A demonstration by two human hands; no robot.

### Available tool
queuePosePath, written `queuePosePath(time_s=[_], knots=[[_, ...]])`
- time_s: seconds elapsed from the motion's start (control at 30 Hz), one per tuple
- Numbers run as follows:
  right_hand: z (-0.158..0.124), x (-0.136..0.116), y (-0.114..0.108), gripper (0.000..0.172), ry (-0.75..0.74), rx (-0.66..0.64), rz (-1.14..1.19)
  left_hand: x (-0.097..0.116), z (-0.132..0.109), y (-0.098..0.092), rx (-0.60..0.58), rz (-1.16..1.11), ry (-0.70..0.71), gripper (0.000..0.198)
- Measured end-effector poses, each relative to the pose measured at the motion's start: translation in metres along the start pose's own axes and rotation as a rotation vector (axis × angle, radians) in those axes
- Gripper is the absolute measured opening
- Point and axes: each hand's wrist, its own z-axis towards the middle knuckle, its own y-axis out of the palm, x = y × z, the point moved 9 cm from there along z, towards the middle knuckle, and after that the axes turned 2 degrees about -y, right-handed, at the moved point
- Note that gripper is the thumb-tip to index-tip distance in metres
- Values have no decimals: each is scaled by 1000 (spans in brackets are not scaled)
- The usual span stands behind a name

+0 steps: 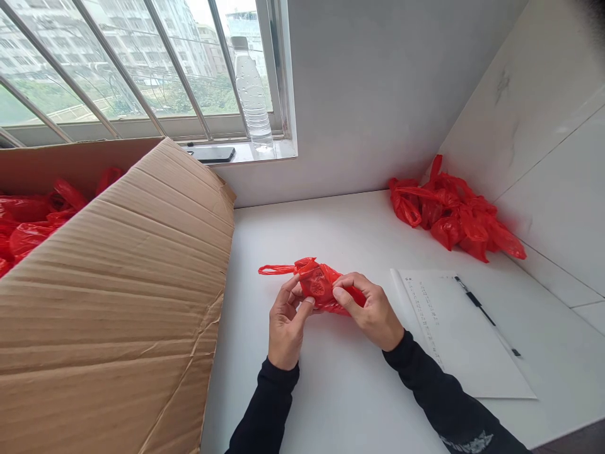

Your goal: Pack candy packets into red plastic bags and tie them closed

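Observation:
A red plastic bag (317,282) with a dark printed mark is held just over the white table (302,378), its looped handle stretching out to the left. My left hand (288,318) grips the bag's left side between thumb and fingers. On the right side, my right hand (371,309) pinches the plastic with thumb and forefinger. Whatever the bag contains is hidden.
At left stands a large cardboard box (142,290) with several red bags (42,217) inside. More red bags (454,211) are heaped at the back right. A notepad (454,328) with a pen (486,315) lies right. A bottle (253,101) and phone (211,154) rest on the sill.

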Motion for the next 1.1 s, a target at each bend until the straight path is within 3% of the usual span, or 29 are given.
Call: queuePosePath(time_s=[0.17, 0.37, 0.67, 0.8, 0.97, 1.1], knots=[[-1, -6, 7, 18, -69, -50, 11, 0, 1, -7, 46, 46, 48, 42], [-3, 8, 7, 19, 74, -41, 32, -1, 1, -5, 1, 29, 9, 39], [-3, 4, 10, 22, 14, -66, 11, -4, 1, -10, 53, -58, -48, 34], [-5, 11, 6, 27, 103, -32, 89, -2, 1, -2, -46, 5, -9, 27], [-6, 8, 2, 23, 88, -18, 126, -2, -4, 8, -168, 65, 1, 21], [-5, 7, 1, 22, 97, -14, 202, 4, -5, 13, -185, 105, 12, 36]])
